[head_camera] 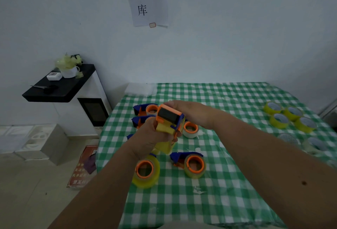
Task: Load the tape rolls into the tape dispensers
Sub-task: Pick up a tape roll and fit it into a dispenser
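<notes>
Orange and blue plastic, with a yellow tape roll seated in it: tape dispenser [168, 121] held up above the green checked tablecloth [228, 183], between both hands. Gripped from below and the near left by the left hand [145, 137], fingers curled round its lower body and the yellow strip hanging there. Clasped from the far right by the right hand [189, 113], fingers wrapped over the top edge; fingertips hidden behind the dispenser, so exact contact not readable. Long axis running roughly from the left palm up and away toward the right hand, black roller face turned to the camera. Probably mid-seating or threading of the roll; left hand nearer, steadying, right hand placed to do the pressing.

Beneath and just beyond the hands, loaded dispensers lying flat: two near the left wrist [145, 171] [193, 165], one under the right hand [190, 129], two more past the left knuckles [145, 109] [141, 120]. Well off past the right forearm, loose yellow tape rolls [290, 117] in a cluster, with paler rolls [313, 144] nearer. For the next roll, right hand clearly the closer one.
</notes>
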